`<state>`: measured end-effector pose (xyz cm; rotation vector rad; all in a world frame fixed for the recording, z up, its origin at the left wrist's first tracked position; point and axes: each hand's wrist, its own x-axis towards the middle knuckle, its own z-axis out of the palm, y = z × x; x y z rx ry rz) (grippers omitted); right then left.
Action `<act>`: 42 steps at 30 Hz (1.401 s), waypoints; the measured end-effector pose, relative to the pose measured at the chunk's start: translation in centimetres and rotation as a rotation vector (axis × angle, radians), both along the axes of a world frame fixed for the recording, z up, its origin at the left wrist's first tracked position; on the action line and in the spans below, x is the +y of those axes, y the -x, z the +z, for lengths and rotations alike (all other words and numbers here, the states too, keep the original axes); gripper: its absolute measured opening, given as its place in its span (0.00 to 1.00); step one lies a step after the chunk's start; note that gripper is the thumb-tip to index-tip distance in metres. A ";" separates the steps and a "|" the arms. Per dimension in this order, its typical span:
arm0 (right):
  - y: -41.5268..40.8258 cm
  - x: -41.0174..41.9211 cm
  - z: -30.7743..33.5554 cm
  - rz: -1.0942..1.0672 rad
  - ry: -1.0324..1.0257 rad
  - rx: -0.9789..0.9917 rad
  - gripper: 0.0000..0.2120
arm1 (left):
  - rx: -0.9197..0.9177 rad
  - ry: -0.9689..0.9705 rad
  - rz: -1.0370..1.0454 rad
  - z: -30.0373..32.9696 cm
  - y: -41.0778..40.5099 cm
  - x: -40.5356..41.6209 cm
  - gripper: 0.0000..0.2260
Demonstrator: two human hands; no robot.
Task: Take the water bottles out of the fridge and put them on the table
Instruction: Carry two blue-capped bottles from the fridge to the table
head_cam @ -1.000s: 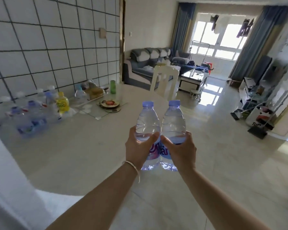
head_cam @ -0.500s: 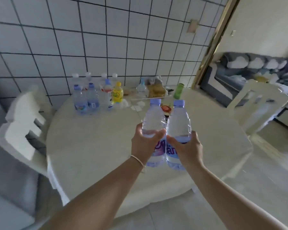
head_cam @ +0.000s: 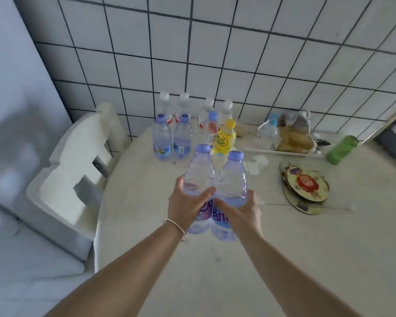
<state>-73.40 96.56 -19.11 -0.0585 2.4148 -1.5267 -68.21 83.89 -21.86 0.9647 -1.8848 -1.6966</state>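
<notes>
- Head view: we carry two clear plastic water bottles with lilac caps, held side by side and touching, above the round pale counter (head_cam: 284,259). Our left hand (head_cam: 188,205) is wrapped round the left bottle (head_cam: 199,175); our right hand (head_cam: 240,212) is wrapped round the right bottle (head_cam: 233,181). The two hands meet at the thumbs.
- Head view: both bottles tip slightly away from us and their bases appear to hang clear of the counter, so we judge the step in hand to be setting them down.
- Head view: other bottles stand at the far edge by the tiled wall (head_cam: 238,53): two clear lilac-capped bottles (head_cam: 172,138), a yellow-labelled bottle (head_cam: 224,139) and white-capped ones behind.
- Head view: to do it well, we should level the bases, lower both into the bare patch just before that group, then release one hand at a time so neither bottle knocks the yellow one or the stacked round cartoon-printed coasters (head_cam: 304,188) at the right.
</notes>
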 end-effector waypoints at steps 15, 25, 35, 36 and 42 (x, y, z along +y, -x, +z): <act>9.2 -16.8 -6.7 0.170 -0.055 -0.059 0.27 | -0.204 0.071 0.076 -6.6 7.4 -16.6 0.26; 12.2 -21.3 -9.5 0.141 -0.153 0.036 0.33 | -0.094 0.140 0.079 -8.9 8.6 -20.1 0.30; 11.9 -21.9 -11.0 0.150 -0.117 0.047 0.34 | -0.002 0.198 -0.043 -9.8 9.5 -21.4 0.16; 11.9 -21.8 -11.0 0.153 -0.116 0.041 0.34 | 0.003 0.208 -0.067 -9.6 9.7 -21.5 0.13; 11.4 -20.9 -10.7 0.212 -0.092 -0.028 0.30 | 0.003 0.191 -0.065 -9.5 9.9 -21.1 0.12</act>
